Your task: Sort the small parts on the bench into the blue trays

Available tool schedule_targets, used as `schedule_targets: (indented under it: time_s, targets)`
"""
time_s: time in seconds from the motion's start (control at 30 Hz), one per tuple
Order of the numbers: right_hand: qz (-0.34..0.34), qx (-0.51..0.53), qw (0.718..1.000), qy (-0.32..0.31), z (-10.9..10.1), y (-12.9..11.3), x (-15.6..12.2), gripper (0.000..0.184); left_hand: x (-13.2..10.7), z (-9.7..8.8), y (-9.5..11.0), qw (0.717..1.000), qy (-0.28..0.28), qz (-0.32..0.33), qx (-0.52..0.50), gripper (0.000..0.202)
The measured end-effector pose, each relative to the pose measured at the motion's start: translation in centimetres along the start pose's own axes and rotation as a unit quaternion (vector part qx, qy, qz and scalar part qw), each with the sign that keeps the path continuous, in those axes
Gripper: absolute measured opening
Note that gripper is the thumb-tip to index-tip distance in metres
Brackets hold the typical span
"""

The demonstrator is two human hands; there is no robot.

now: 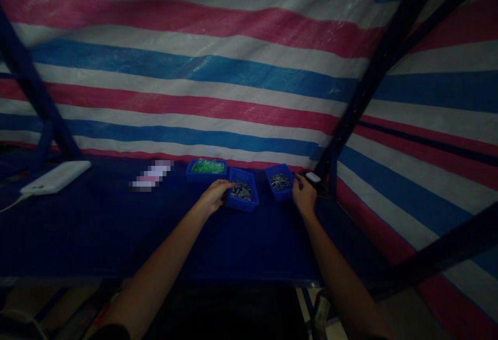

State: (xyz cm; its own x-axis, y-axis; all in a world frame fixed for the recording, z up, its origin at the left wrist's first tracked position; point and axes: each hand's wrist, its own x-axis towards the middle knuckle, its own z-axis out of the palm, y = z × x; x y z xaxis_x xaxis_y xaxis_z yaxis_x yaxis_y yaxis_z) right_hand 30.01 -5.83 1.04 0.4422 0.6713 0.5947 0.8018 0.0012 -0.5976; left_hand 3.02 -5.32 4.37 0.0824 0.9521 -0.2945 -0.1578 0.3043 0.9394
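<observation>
My left hand [215,195] rests at the left rim of the middle blue bin [241,204], which holds small grey metal parts; its fingers curl over the rim, and what they hold is hidden. My right hand [304,195] sits at the right side of the right blue bin [280,192], also filled with grey parts. Its fingers are bent, close to a small white and black object [313,178]. A third blue bin [206,171] with green pieces stands behind and to the left.
A dark blue table [155,236] carries a white flat box [56,176] with a cable at far left and a blurred patch [151,175]. A striped tarp [233,70] hangs behind. Dark blue frame bars [373,81] rise at right and left.
</observation>
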Motion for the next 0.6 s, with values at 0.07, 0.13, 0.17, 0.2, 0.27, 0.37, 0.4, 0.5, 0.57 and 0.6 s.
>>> schedule_targets:
  time_s: [0.07,0.13,0.17,0.2,0.27,0.37,0.4,0.5,0.57,0.6]
  targets:
    - [-0.015,0.013,1.000,0.006,0.2,-0.4,-0.2,0.042,-0.1,0.4,-0.1,1.000,0.007,0.027,-0.001,0.028]
    - [-0.022,0.020,1.000,0.004,0.4,-0.8,-0.3,0.043,0.2,0.8,-0.6,0.997,0.021,0.074,-0.011,0.030]
    - [-0.021,0.024,0.999,0.000,0.6,-0.9,-0.4,0.044,0.4,0.9,-0.8,0.995,0.027,0.097,-0.021,0.030]
    - [-0.019,0.029,0.999,-0.005,0.7,-1.0,-0.5,0.045,0.6,1.0,-1.1,0.992,0.032,0.114,-0.032,0.030]
    - [-0.013,0.043,0.999,-0.018,1.1,-1.1,-0.6,0.046,0.9,1.0,-1.6,0.988,0.037,0.136,-0.056,0.027]
    - [-0.006,0.054,0.998,-0.027,1.4,-0.8,-0.6,0.044,1.0,0.9,-1.9,0.985,0.020,0.157,-0.072,0.027]
    - [-0.001,0.053,0.998,-0.029,1.5,-0.7,-0.6,0.043,1.0,0.9,-1.9,0.984,0.012,0.168,-0.064,0.030]
    - [0.016,0.048,0.998,-0.040,1.5,-0.3,-0.5,0.041,0.8,1.2,-2.1,0.976,-0.008,0.217,-0.017,0.039]
    - [0.024,0.054,0.998,-0.036,1.4,-0.3,-0.6,0.041,0.6,1.5,-2.3,0.969,-0.024,0.247,0.012,0.045]
    - [0.031,0.063,0.997,-0.028,1.4,-0.4,-0.7,0.042,0.5,1.7,-2.5,0.965,-0.035,0.258,0.023,0.049]
